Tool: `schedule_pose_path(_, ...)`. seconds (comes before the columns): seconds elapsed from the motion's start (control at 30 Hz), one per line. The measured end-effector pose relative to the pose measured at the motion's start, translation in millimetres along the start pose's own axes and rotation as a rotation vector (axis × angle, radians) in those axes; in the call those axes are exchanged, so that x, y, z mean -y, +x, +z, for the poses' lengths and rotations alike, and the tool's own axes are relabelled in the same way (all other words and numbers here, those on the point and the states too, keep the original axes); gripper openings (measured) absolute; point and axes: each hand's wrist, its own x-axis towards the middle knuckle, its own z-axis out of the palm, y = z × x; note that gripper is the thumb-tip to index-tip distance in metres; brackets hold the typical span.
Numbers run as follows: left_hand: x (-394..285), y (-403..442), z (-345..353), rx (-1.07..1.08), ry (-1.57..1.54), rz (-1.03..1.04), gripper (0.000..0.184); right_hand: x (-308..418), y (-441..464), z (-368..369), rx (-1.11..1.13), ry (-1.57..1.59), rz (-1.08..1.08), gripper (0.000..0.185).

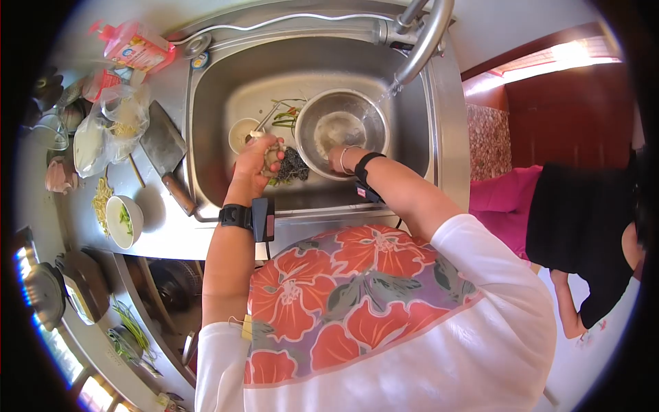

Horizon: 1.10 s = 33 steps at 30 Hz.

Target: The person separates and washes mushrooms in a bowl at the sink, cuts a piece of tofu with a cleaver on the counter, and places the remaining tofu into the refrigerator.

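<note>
Inside the steel sink, my right hand reaches into a round metal bowl that holds water. Its fingers are hidden by the wrist and the water. At the left, my left hand is wrapped round a pale lump that I cannot make out, with its fingers curled. Just beside that hand lie a dark textured clump and, above it, some green and reddish vegetable scraps. A small white bowl stands behind my left hand. Water runs from the faucet towards the metal bowl.
Left of the sink are a cleaver, plastic bags, a pink bottle and a white bowl with green pieces. A person in black is at the right. Shelves lie at the lower left.
</note>
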Motion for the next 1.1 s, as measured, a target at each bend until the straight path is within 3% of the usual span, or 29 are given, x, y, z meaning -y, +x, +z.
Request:
schedule_pose_path(0.07,7,5,-5,0.041,0.017,-0.067,0.015,4,-14,-19,0.013,-0.079,-0.125,0.018)
schedule_pose_path(0.1,10,7,-7,0.087,0.011,-0.121,0.015,5,-33,-29,-0.047,0.347,-0.026,0.019)
schedule_pose_path(0.2,29,24,-12,0.249,-0.072,-0.202,0.026,25,-68,-48,-0.525,1.178,-0.161,0.017)
schedule_pose_path(0.3,31,8,26,0.274,-0.108,-0.191,0.034,52,-92,-61,-0.956,1.047,-0.429,0.016)
schedule_pose_path(0.33,29,5,34,0.251,-0.133,-0.211,0.033,64,-115,-70,-0.655,1.213,-0.281,0.018)
schedule_pose_path(0.4,25,2,43,0.201,-0.180,-0.253,0.031,66,-117,-64,-0.803,0.907,-0.328,0.024)
schedule_pose_path(0.5,29,4,28,0.322,-0.202,-0.190,0.023,44,-116,-62,-0.521,1.329,-0.486,0.028)
schedule_pose_path(0.6,24,-5,18,0.333,-0.256,-0.161,0.018,5,-112,-56,-0.572,0.865,-0.367,0.029)
schedule_pose_path(0.67,13,-18,10,0.283,-0.299,-0.105,0.018,1,-128,-46,-0.195,-0.151,-0.165,0.031)
schedule_pose_path(0.73,7,-22,-6,0.234,-0.339,-0.062,0.019,8,-145,-43,0.149,-0.672,-0.044,0.043)
schedule_pose_path(0.93,-3,-37,-45,0.189,-0.402,0.016,0.022,-10,-108,-36,0.084,-0.665,-0.101,0.027)
schedule_pose_path(0.97,-6,-47,-47,0.190,-0.433,-0.038,0.024,-9,-108,-29,-0.046,-0.672,-0.229,0.025)
schedule_pose_path(1.1,0,-55,-64,0.070,-0.447,0.067,0.020,8,-122,-53,-0.278,-0.242,-0.262,0.022)
